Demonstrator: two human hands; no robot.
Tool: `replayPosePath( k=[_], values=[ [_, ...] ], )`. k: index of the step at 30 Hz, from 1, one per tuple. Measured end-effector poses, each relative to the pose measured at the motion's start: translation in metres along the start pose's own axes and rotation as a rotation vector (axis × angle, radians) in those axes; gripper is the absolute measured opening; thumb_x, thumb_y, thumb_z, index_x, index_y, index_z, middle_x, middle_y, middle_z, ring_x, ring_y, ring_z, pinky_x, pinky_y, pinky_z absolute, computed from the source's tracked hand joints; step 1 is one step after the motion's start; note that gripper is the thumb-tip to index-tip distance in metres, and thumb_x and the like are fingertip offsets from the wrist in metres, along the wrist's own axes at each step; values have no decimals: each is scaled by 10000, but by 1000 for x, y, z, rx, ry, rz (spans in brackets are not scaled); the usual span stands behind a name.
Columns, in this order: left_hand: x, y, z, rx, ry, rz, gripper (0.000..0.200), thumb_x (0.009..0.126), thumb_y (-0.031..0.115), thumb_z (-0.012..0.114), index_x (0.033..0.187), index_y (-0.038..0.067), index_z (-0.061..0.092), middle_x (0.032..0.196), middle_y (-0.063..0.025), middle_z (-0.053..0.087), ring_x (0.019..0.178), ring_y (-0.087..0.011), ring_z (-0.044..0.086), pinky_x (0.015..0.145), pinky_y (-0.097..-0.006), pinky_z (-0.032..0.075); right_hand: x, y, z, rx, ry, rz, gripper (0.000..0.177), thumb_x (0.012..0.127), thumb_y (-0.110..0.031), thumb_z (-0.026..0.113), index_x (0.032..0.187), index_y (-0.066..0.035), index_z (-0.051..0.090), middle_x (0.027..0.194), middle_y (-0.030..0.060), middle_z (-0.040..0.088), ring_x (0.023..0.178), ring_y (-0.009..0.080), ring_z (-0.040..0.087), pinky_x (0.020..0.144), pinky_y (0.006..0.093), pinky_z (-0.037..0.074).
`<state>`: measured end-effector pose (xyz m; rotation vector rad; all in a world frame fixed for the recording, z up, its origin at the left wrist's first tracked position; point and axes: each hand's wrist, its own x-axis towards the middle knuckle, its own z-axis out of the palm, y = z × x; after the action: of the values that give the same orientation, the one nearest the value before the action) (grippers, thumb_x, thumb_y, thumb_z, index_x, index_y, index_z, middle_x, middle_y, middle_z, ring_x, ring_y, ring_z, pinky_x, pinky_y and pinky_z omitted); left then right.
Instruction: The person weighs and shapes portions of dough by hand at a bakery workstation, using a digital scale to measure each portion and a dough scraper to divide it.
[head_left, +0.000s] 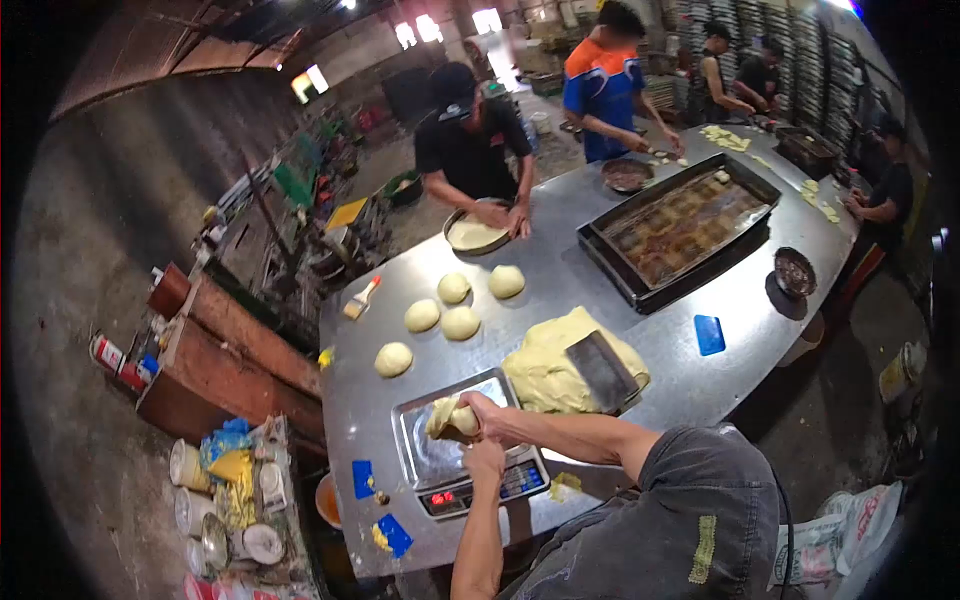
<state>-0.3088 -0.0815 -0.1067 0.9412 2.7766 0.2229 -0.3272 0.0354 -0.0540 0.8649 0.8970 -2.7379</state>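
Observation:
A piece of pale yellow dough (445, 416) is held above the metal pan of a digital scale (415, 440). My right hand (482, 414) grips this dough with bent fingers. Just below, my left hand (485, 460) is closed against the lower end of the same piece, its fingertips partly hidden. The scale's display glows red at its front edge. To the right lies a big dough mass (545, 365) with a flat metal scraper (602, 370) resting on it. Several round dough balls (460, 323) sit beyond the scale.
On the steel table (670, 345) are a pastry brush (362, 298), blue plastic scrapers (709, 335) and a large dark oiled tray (680, 225). Opposite, a person (475, 150) presses dough in a round pan (475, 235). Other people work farther along. Tubs (195, 510) stand at lower left.

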Motion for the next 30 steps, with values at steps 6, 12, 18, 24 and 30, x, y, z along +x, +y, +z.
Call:
replayPosePath(
  k=[6,12,18,24,30],
  values=[
    [5,3,-22,-74,63,44,429,947,382,496,1032,15,700,1125,-224,696,1009,-394,679,902,-512,505,-118,-77,-15,112,-207,-359,250,913,-266,555,1029,-55,623,952,95,665,852,248,652,814,425,533],
    [-33,58,-37,-1400,-48,180,599,945,508,605,1431,172,506,1446,-66,527,1310,-276,503,1028,-469,454,-229,-102,-60,-770,-7,-853,383,1020,-396,466,1051,-33,581,1038,96,611,1001,232,595,903,410,451],
    [-87,184,10,-2101,-330,52,702,969,651,427,1425,118,460,1412,-120,530,1294,-290,516,1081,-444,436,-260,-23,-119,-548,-260,-409,404,1032,-397,486,1207,-45,583,1199,69,608,1093,162,556,955,323,448],
    [-109,238,-46,-1749,45,-155,731,990,618,460,1472,82,335,1452,-151,438,1298,-322,492,1084,-477,420,-274,-69,-277,-276,-468,-113,437,1043,-384,502,1336,-59,512,1174,54,636,959,144,625,896,332,504],
    [-124,313,-12,-1570,-319,81,720,1013,600,434,1514,118,247,1476,-133,397,1317,-316,452,1075,-429,409,-346,-27,-251,-132,15,-432,743,1000,-550,529,1534,-98,281,1482,80,433,1341,179,437,1106,339,378]
  ],
)
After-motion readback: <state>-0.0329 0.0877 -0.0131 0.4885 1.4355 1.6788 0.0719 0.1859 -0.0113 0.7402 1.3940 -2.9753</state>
